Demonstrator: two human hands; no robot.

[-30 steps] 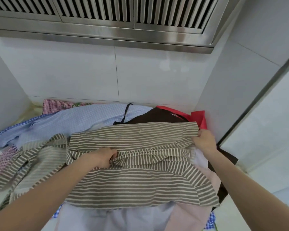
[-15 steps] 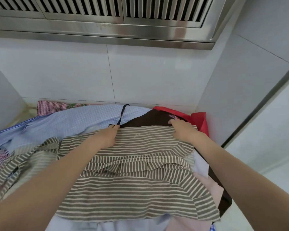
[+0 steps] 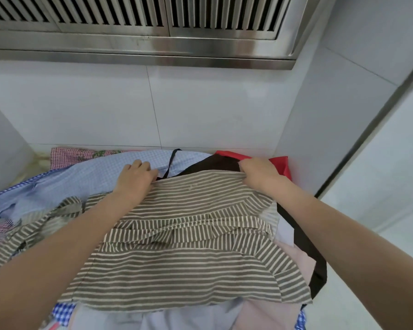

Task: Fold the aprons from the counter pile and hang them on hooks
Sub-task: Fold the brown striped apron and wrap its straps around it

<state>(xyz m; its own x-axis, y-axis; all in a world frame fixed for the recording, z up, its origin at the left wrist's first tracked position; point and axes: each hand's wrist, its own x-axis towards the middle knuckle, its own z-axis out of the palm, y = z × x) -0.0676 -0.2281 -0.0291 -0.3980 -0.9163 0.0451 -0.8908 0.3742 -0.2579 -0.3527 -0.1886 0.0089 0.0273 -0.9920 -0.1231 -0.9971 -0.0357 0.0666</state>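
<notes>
Both your hands were up at the far edge of the striped apron (image 3: 186, 253). Your right hand (image 3: 260, 173) had its fingers curled over that top hem, pinching it near the right corner. Your left hand (image 3: 135, 178) lay at the left corner with fingers loosely bent, and I couldn't tell whether it actually held the cloth or just rested there (the hem ran under the palm).

That apron was spread flat across the top of the pile (image 3: 76, 184) on the counter, with its near hem hanging toward you. Room was tight: the white tiled back wall (image 3: 200, 108) sat right behind the pile, a side wall (image 3: 320, 129) closed in just beside your right hand, another panel boxed the left, and the steel hood (image 3: 138, 44) hung overhead. Open space was really only toward you.

Lots was buried. The brown apron (image 3: 219, 163) showed only as a dark wedge at the back and a strip down the right side; the red cloth (image 3: 278, 164) peeked out behind it. A light blue checked apron (image 3: 81, 177) covered the left, with a red gingham piece (image 3: 69, 156) at the back corner. The striped ties (image 3: 34, 225) trailed left in a blurry tangle, and the pale pink and lilac fabric at the bottom was cut off by the frame.

Stripes were olive-grey and cream, soft woven stuff, bunched into a ridge across the middle.
</notes>
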